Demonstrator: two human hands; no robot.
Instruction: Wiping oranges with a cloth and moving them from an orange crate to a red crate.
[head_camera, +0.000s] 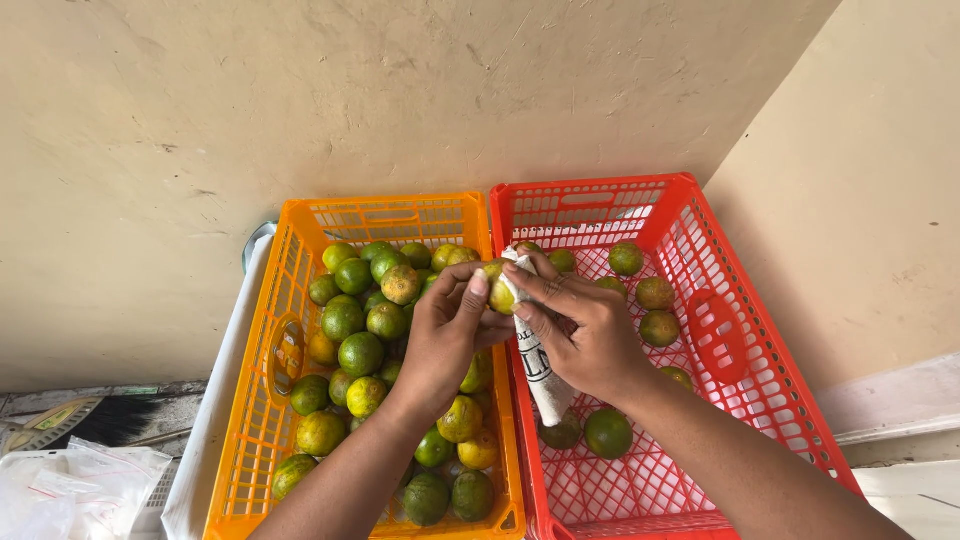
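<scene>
**Over the seam of two crates, both hands on one citrus fruit**

Above the meeting rims of the two crates, I see my left hand (447, 330) cupping a small round green-yellow citrus fruit (499, 293) from the left, its fingers curled together around the fruit's near side and the thumb lying up along it. My right hand (580, 335) comes in from the right with a white printed cloth (535, 365); its thumb and forefinger pinch the cloth against the fruit's right face, the other fingers folded behind. So the fruit sits between the two sets of fingertips, touching both — held in the air, not resting in either crate.

Only a strip of the fruit shows between fingers and cloth: yellowish skin mottled with green, slightly glossy. The cloth wraps over its top and hangs down past my right palm as a loose tail.

Left of the hands, the orange plastic lattice crate (262, 400) is heaped with like fruits (361, 352), green to yellow, piled several deep. Right of it, touching side to side, the red plastic lattice crate (770, 400) holds only a scattered few fruits (608, 432) in one layer on its mesh floor, most near the far end and two just below my right wrist.
</scene>
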